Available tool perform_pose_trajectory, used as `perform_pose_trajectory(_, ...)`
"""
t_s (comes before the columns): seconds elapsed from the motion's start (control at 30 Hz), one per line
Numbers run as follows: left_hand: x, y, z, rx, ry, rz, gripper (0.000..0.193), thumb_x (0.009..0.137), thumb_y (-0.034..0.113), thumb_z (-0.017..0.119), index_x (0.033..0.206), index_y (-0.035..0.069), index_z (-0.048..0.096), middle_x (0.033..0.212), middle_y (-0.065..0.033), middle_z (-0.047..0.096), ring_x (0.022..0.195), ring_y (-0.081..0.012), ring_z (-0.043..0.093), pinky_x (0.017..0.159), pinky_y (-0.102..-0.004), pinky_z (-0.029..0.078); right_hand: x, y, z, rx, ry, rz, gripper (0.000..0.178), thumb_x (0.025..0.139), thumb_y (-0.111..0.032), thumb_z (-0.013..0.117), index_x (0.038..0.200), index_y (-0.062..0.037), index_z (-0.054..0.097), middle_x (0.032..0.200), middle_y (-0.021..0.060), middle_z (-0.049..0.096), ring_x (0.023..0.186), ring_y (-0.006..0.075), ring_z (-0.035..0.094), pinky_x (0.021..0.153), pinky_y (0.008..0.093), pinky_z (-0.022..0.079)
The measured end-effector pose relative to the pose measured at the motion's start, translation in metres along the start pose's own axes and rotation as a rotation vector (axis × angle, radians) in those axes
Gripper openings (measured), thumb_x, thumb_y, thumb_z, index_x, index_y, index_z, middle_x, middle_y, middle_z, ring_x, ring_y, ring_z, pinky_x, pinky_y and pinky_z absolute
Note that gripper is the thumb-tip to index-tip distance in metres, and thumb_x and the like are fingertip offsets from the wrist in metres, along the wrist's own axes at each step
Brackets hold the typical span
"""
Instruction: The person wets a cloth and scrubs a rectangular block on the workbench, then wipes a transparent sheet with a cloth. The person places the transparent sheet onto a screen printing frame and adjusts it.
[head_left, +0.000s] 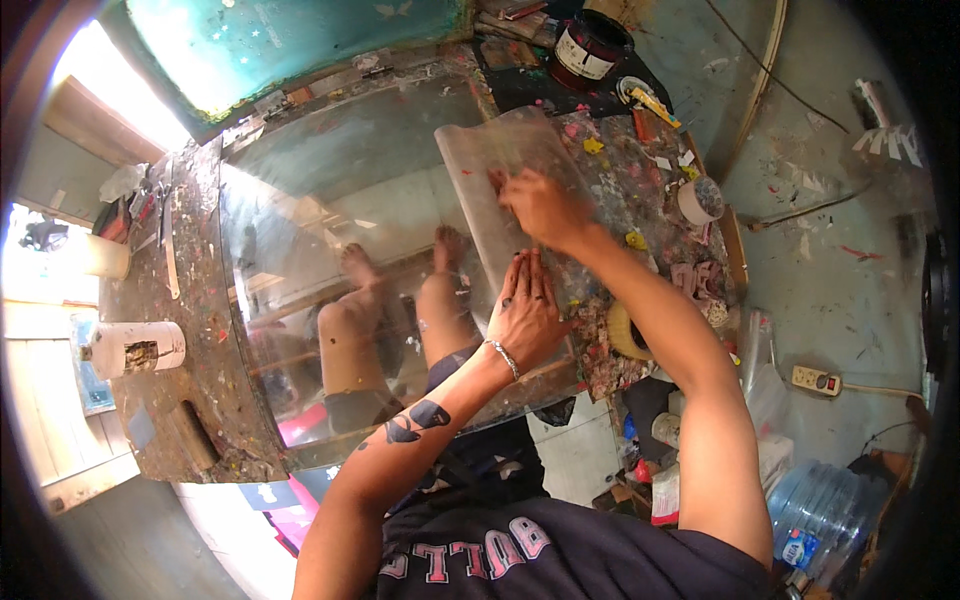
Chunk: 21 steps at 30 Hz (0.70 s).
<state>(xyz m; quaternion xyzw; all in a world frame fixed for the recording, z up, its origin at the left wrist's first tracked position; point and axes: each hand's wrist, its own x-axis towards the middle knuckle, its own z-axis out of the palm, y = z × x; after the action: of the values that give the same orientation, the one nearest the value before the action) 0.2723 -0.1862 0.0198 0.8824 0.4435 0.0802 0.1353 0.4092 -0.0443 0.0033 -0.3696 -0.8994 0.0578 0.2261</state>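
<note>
Left hand [525, 305] lies flat, fingers straight and together, palm down on the near end of a translucent sheet [500, 170]. It grips nothing; it presses, seemingly to pin the sheet so that it does not slide. A bracelet sits at the wrist.

Right hand [540, 208] rests farther up the same sheet, fingers curled and fingertips down on its surface. Whether it pinches an edge or only rubs the film flat cannot be told from this view; the knuckles hide the fingertips.

Sheet: long pale strip, running from the near hand to the far side, lying over the right margin of a glass pane [330, 240] set into the desk [200, 300]. The glass is see-through, so the person's legs and feet show below it. Sheet straddles the boundary of glass and the paint-spattered desk surface at right, which probably gives it a firm, level backing.

Surroundings: paint can [590, 45] at far edge, well clear of the hands. Tape roll [700, 198] on the right rim of the desk; another roll [628, 332] just right of the left hand. White cylinder [140, 347] on the left side of the desk, apart from the work. Water jug [825, 510] and power strip [818, 380] on the floor at right.
</note>
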Motion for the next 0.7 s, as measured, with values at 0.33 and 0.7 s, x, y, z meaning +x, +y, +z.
perform_pose_trajectory(0.33, -0.001, 0.002, 0.002, -0.030, 0.047, -0.011, 0.095, 0.100, 0.059, 0.051, 0.144, -0.024, 0.038, 0.157, -0.0406, 0.031, 0.153, -0.0464, 0.027, 0.127, -0.0524, 0.016, 0.012, 0.027, 0.005, -0.031, -0.031, -0.053, 0.019, 0.084, -0.004, 0.057, 0.088, -0.0029, 0.076, 0.096, 0.0146, 0.072, 0.097, 0.0372, 0.065, 0.093, 0.0467, 0.052)
perform_pose_trajectory(0.7, -0.002, -0.002, 0.005, -0.026, 0.026, -0.013, 0.094, 0.100, 0.056, 0.054, 0.145, -0.024, 0.035, 0.157, -0.0409, 0.032, 0.152, -0.0478, 0.027, 0.128, -0.0527, 0.016, 0.003, 0.012, -0.007, 0.044, 0.007, 0.045, 0.016, 0.084, -0.005, 0.060, 0.089, -0.0015, 0.075, 0.095, 0.0169, 0.073, 0.096, 0.0387, 0.065, 0.091, 0.0461, 0.053)
